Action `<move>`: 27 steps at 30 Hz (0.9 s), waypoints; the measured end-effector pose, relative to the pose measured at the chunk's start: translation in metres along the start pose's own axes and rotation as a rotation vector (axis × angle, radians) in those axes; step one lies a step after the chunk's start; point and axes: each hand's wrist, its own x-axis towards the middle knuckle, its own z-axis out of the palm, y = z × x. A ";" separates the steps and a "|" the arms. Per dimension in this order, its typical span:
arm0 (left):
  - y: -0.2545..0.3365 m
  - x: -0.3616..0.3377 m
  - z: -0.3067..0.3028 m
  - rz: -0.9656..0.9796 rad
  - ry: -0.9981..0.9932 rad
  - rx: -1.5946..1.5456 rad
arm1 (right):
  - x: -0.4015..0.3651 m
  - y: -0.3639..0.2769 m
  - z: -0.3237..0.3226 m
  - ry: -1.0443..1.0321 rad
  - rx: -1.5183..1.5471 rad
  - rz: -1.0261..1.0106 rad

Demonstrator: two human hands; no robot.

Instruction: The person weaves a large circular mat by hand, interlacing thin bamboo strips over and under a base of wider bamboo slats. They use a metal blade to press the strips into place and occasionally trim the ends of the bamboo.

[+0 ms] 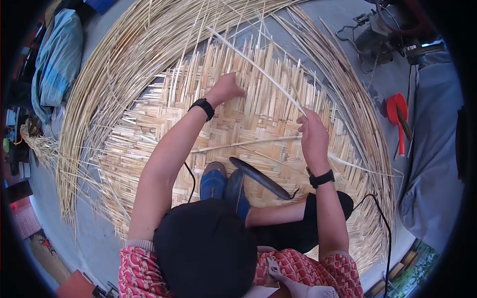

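Observation:
A large mat of woven flat strips [213, 121] lies on the floor, its upper edge ending in loose strip ends. My left hand [227, 89] is over the upper middle of the mat, fingers bent inward; whether it grips a strip is hidden. At the right, my right hand [313, 130] is closed on a long pale strip [258, 69], which slants up and left across the mat's top edge. A dark curved tool [262, 178] lies on the mat between my hands and the blue shoes [213, 182].
Bundles of long reeds [94, 94] curve around the mat's left and top, with more reeds [355, 89] at the right. A red scoop [397, 116], grey cloth [437, 144] and metal equipment [377, 35] stand right. A blue-grey sack [59, 59] is left.

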 end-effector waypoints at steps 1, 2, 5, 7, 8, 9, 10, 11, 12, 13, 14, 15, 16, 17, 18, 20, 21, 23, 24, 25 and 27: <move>0.000 0.000 -0.001 -0.001 -0.025 -0.027 | 0.003 -0.003 0.011 -0.048 0.049 0.029; 0.000 -0.002 -0.003 -0.005 -0.027 -0.027 | 0.004 -0.005 0.018 -0.095 0.098 0.057; -0.003 -0.009 -0.005 -0.078 -0.182 -0.387 | -0.001 0.000 0.035 -0.114 0.193 0.089; -0.007 -0.010 -0.003 -0.089 -0.183 -0.569 | -0.006 0.008 0.044 -0.109 0.246 0.114; -0.010 -0.006 -0.001 -0.090 -0.186 -0.569 | -0.007 0.009 0.047 -0.118 0.293 0.144; -0.012 -0.002 0.003 -0.111 -0.175 -0.579 | -0.008 0.010 0.049 -0.127 0.340 0.173; -0.013 0.003 0.006 -0.130 -0.161 -0.588 | -0.007 0.009 0.050 -0.128 0.339 0.173; -0.013 0.007 0.009 -0.132 -0.161 -0.588 | -0.005 0.006 0.054 -0.133 0.412 0.196; -0.012 0.011 0.012 -0.130 -0.058 -0.426 | -0.004 0.002 0.057 -0.138 0.485 0.219; -0.012 0.013 0.015 -0.128 0.044 -0.262 | -0.001 0.000 0.061 -0.138 0.488 0.222; -0.005 0.009 0.013 -0.131 0.042 -0.260 | 0.002 -0.002 0.066 -0.154 0.530 0.250; 0.006 0.005 0.008 -0.155 -0.002 -0.330 | 0.005 -0.003 0.069 -0.171 0.571 0.276; 0.016 0.000 0.003 -0.180 -0.045 -0.401 | 0.009 -0.005 0.072 -0.171 0.572 0.277; 0.014 -0.001 0.003 -0.181 -0.045 -0.400 | 0.011 -0.007 0.073 -0.185 0.590 0.280; 0.011 -0.002 0.001 -0.145 -0.081 -0.474 | 0.014 -0.009 0.076 -0.198 0.609 0.282; 0.008 -0.005 -0.001 -0.109 -0.119 -0.542 | 0.017 -0.010 0.085 -0.180 0.664 0.300; 0.008 -0.008 -0.001 -0.076 -0.133 -0.566 | 0.018 -0.011 0.090 -0.162 0.714 0.320; 0.003 -0.012 -0.003 -0.046 -0.145 -0.592 | 0.021 -0.013 0.103 -0.129 0.813 0.360; -0.002 -0.012 -0.004 -0.030 -0.160 -0.594 | 0.025 -0.015 0.111 -0.094 0.911 0.396; -0.008 -0.013 -0.006 -0.013 -0.176 -0.596 | 0.032 -0.017 0.120 -0.096 0.913 0.396; -0.011 -0.019 -0.015 0.046 -0.227 -0.611 | 0.053 -0.016 0.138 0.001 1.025 0.382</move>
